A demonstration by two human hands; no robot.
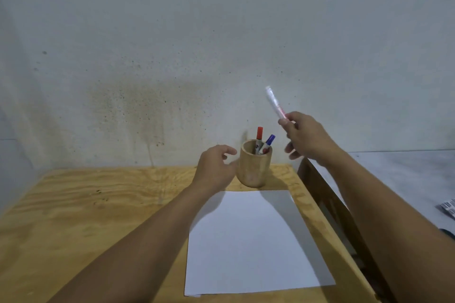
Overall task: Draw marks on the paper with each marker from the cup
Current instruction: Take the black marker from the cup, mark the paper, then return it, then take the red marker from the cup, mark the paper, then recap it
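A round wooden cup (pixel 253 167) stands at the back of the wooden table, just beyond a blank white sheet of paper (pixel 251 243). Two markers stick out of the cup, one with a red cap (pixel 259 133) and one with a blue cap (pixel 270 140). My right hand (pixel 305 138) is raised above and right of the cup, shut on a white marker (pixel 274 102) that points up and left and looks blurred. My left hand (pixel 215 165) hovers beside the cup's left wall with fingers curled and apart, holding nothing.
The plywood table (pixel 98 216) butts against a stained pale wall. A dark wooden frame (pixel 320 192) runs along the table's right edge, with a grey surface (pixel 406 174) beyond it. A striped object (pixel 449 206) lies at the far right.
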